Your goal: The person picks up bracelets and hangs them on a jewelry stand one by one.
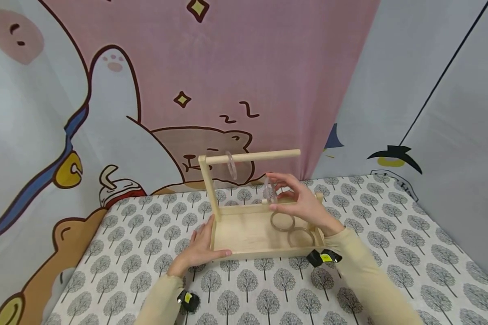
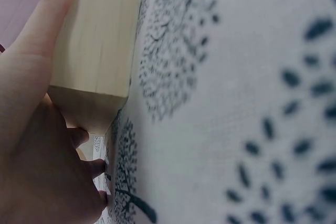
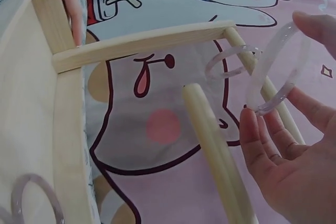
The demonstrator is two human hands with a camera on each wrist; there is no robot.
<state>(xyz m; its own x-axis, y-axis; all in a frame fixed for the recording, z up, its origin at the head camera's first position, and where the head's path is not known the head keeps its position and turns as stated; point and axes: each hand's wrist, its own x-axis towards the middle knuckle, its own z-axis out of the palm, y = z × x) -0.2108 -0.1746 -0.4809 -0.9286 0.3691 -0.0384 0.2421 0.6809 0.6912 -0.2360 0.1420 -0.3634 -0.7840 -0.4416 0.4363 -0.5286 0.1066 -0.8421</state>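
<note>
A pale wooden stand (image 1: 240, 232) has a tray-like base, a left post and a long upper rod (image 1: 268, 155). On that rod hangs a translucent bangle (image 1: 232, 169). My right hand (image 1: 302, 205) pinches another clear bangle (image 3: 255, 85) between thumb and fingertips, below the rod and apart from it. A shorter, lower rod (image 3: 212, 145) points its free end near this hand. My left hand (image 1: 199, 246) grips the base's front left corner, thumb along the front edge, fingers down the side. Two more bangles, one behind (image 1: 282, 231) and one in front (image 1: 289, 238), lie in the base's right part.
The stand rests on a cloth (image 1: 268, 302) printed with grey trees. Close behind the table hangs a curtain (image 1: 276, 90) with cartoon animals. Both wrists carry small black devices, one at the left cuff (image 1: 189, 300) and one at the right cuff (image 1: 323, 257).
</note>
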